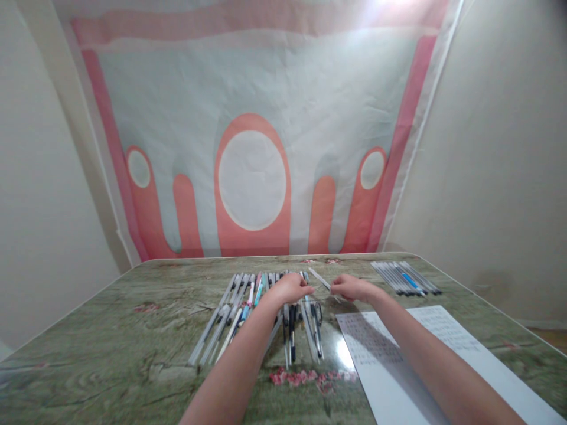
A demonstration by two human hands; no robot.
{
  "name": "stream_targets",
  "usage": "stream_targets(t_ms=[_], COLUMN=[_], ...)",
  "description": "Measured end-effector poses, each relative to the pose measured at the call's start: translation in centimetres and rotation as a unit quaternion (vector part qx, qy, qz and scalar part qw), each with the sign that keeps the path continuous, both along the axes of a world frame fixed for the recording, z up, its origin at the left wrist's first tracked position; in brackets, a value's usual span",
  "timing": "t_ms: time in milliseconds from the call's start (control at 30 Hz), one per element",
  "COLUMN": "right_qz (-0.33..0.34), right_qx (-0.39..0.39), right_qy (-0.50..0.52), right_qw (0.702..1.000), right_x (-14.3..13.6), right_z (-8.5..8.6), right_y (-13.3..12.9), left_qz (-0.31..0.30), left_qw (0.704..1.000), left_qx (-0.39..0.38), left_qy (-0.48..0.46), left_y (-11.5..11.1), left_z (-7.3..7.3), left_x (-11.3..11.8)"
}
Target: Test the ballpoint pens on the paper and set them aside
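A sheet of paper (376, 378) lies near the front right of the bench (133, 330), its upper part covered with rows of dark marks like writing, too small and blurred to read. Any lettering on the pens (243, 314) is likewise too small to make out.

Both forearms reach forward from the near edge and angle inward, so the hands nearly meet above the middle of the bench. The right hand (349, 287) is closed, thumb and fingers pinching the near end of a pale slender stick (319, 277), which slants away to the far left. The left hand (293, 288) is palm down over the pens, thumb and fingertips drawn together; whether anything is gripped between them I cannot tell.

The pens are set side by side in two rough rows, clear, white, pink, blue and black ones among them. The left forearm crosses these rows and hides several; the right forearm lies across the view of the paper and shades it. Beyond the paper, well apart from the pens, is a row of thin grey tubes (390, 277) with one blue tube (413, 282) among them. A printed hanging (252, 71) with coral shapes covers the wall behind.
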State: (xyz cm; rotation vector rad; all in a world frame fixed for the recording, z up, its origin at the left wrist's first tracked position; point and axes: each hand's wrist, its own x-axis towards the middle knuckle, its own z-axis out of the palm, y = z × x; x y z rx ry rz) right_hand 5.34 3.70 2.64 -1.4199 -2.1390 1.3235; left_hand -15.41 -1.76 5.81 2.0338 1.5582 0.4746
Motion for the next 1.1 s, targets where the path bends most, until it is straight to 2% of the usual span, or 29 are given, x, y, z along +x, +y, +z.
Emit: stream_targets(t_ms=[67, 167, 300, 433, 533, 700, 767, 833, 1100], right_qz=[0.034, 0.080, 0.103, 0.126, 0.146, 0.181, 0.186, 0.184, 0.173], right_qx=[-0.088, -0.176, -0.218, -0.233, -0.240, -0.252, -0.254, -0.253, -0.254], right_qy=[0.127, 0.242, 0.290, 0.285, 0.280, 0.260, 0.258, 0.262, 0.247], right_qw=[0.987, 0.951, 0.926, 0.921, 0.918, 0.914, 0.913, 0.913, 0.919], right_x=[-0.1, -0.3, -0.6, -0.7, -0.7, -0.2, 0.0, 0.1, 0.1], right_z=[0.9, 1.7, 2.0, 2.1, 2.3, 2.7, 2.9, 2.9, 2.7], right_y=[-0.4, -1.0, -1.2, -1.3, -1.5, -1.6, -1.5, -1.5, -1.5], left_qz=[0.010, -0.001, 0.031, 0.069, 0.096, 0.235, 0.267, 0.279, 0.265], left_qw=[0.994, 0.947, 0.871, 0.806, 0.763, 0.636, 0.607, 0.599, 0.626], left_qx=[-0.034, -0.103, -0.138, -0.176, -0.146, -0.029, -0.015, -0.017, -0.029], left_qy=[-0.108, -0.303, -0.471, -0.561, -0.623, -0.734, -0.749, -0.751, -0.733], left_y=[-0.1, -0.4, -0.4, 0.2, 0.9, 2.0, 2.3, 2.3, 2.4], left_z=[0.2, 0.4, 0.0, -0.8, -0.7, 0.3, 0.5, 0.6, 0.0], left_x=[0.5, 1.4, 2.5, 2.9, 2.5, 0.3, -0.4, -0.7, 0.0])
